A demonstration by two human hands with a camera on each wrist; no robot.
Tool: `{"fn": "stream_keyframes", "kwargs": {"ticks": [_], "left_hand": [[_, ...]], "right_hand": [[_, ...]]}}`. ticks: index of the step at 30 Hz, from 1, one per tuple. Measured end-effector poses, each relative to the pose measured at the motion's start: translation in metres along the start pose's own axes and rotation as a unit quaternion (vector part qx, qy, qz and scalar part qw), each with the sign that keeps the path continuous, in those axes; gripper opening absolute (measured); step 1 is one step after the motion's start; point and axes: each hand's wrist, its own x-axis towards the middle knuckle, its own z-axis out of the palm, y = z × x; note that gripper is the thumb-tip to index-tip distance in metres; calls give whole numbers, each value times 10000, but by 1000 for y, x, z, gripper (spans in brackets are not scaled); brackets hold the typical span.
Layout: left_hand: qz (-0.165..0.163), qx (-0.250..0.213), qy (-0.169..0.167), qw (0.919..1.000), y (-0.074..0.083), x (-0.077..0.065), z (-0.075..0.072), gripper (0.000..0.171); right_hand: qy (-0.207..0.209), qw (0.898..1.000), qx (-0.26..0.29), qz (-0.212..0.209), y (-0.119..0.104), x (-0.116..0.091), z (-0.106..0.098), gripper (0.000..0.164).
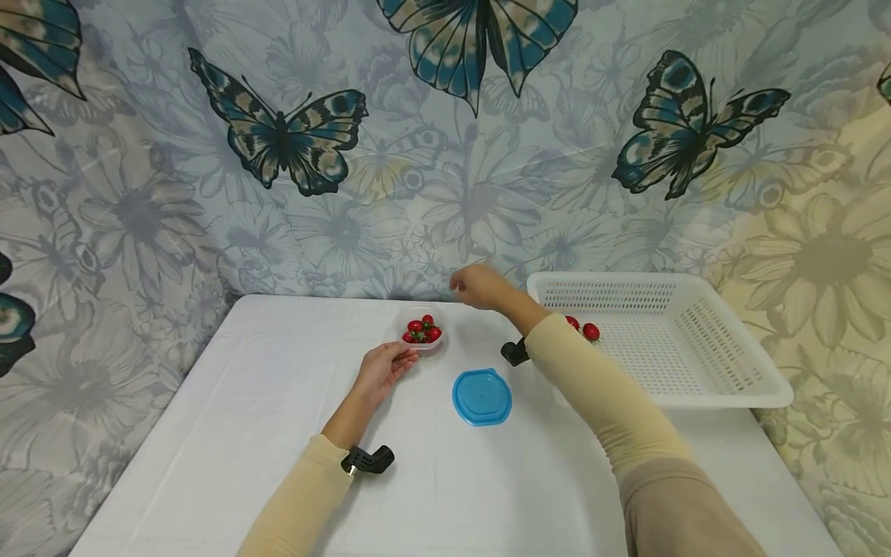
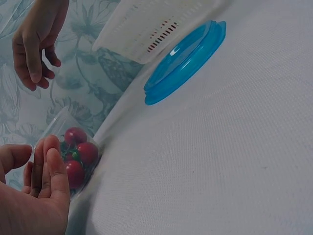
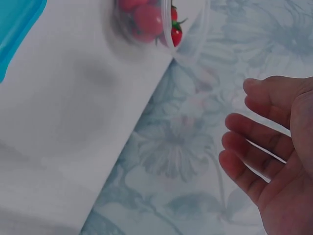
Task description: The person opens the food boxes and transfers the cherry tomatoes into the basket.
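Note:
A small clear plastic container (image 1: 426, 348) stands near the table's back edge with several red cherry tomatoes (image 1: 421, 331) in it, green stems showing. At its near side my left hand (image 1: 381, 373) holds the rim between thumb and fingers. My right hand (image 1: 482, 286) hovers in the air past the back edge, to the right of the container. Its fingers are loosely bent, and nothing is in them in the right wrist view. A round blue lid (image 1: 482, 397) lies on the table in front of the container, apart from both hands.
A white perforated plastic basket (image 1: 748, 352) stands at the back right, with red tomatoes (image 1: 591, 332) at its left end, partly hidden by my right sleeve. A white cloth covers the table (image 1: 230, 433). Butterfly-patterned fabric (image 1: 480, 193) hangs behind it.

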Motion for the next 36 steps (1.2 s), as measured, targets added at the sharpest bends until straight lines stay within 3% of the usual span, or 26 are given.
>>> {"fn": "stream_keyframes", "kwargs": {"ticks": [6,14,22,29,36], "left_hand": [[17,4,12,10000,-2,0,-1,14],[62,95,44,9999,-3,0,0,18],[411,12,-312,9987,-4,-7,-2,15],[120,97,-60,9999,-2,-2,1,16],[117,15,-11,9999,1,-2,3,13]], "right_hand": [[-237,9996,101,-106,-14,7,13,28],[-244,9980,-311,-498,-28,15,31,26],[-311,9957,-374,-790,-34,17,49,27],[-226,9937,-686,-858,-39,21,60,24],[-436,9908,-1104,-657,-46,25,67,26]]}}
